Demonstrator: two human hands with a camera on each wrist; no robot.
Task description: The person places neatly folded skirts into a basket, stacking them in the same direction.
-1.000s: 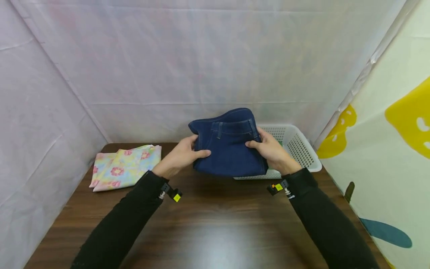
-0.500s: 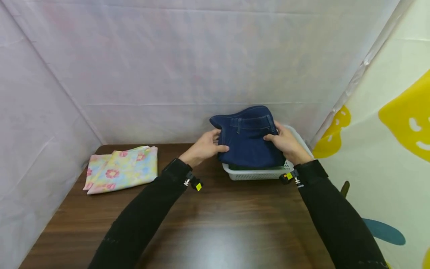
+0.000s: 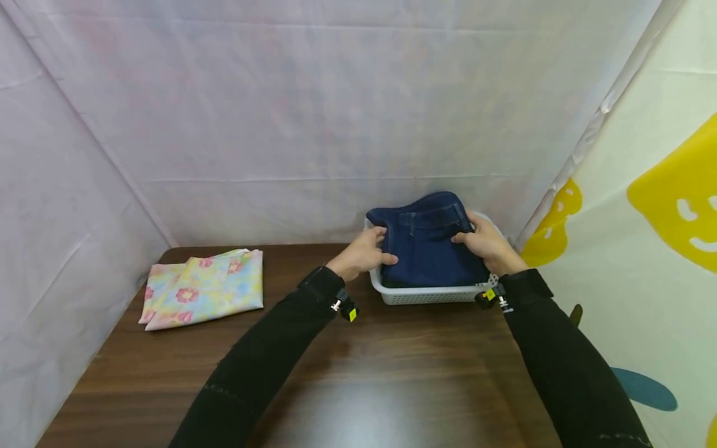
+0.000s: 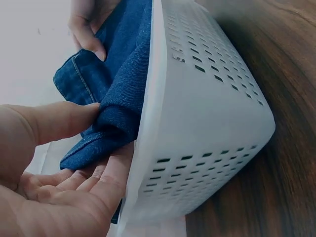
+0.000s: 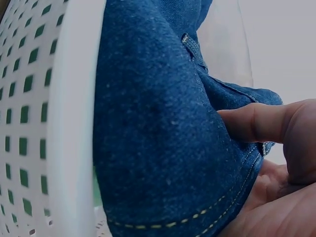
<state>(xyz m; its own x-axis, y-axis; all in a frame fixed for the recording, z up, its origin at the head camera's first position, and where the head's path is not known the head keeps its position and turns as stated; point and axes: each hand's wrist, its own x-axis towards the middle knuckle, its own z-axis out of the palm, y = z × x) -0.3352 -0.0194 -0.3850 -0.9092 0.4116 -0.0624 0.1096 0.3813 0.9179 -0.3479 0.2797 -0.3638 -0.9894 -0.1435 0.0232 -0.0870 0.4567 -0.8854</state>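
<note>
Folded dark blue jeans [image 3: 428,252], with belt loops along the waistband, lie in the mouth of a white perforated plastic basket [image 3: 431,297]. My left hand [image 3: 363,254] pinches their left edge, thumb on top and fingers underneath. In the left wrist view the denim [image 4: 121,106] bunches between that thumb and fingers, right beside the basket rim. My right hand [image 3: 492,244] grips the right edge, its thumb pressing on the upper layer. Something green shows through the holes of the basket wall [image 5: 29,113] in the right wrist view; its kind is hidden.
A folded pastel cloth with pink flowers [image 3: 204,287] lies on the left of the brown wooden table [image 3: 358,373]. White sheeting [image 3: 280,124] hangs behind the table, and a pale sheet with yellow shapes [image 3: 678,211] hangs at the right.
Both hands have carried the jeans rightward from in front of the basket to over it, then lowered them into its mouth. The flowered cloth stays in its place.
</note>
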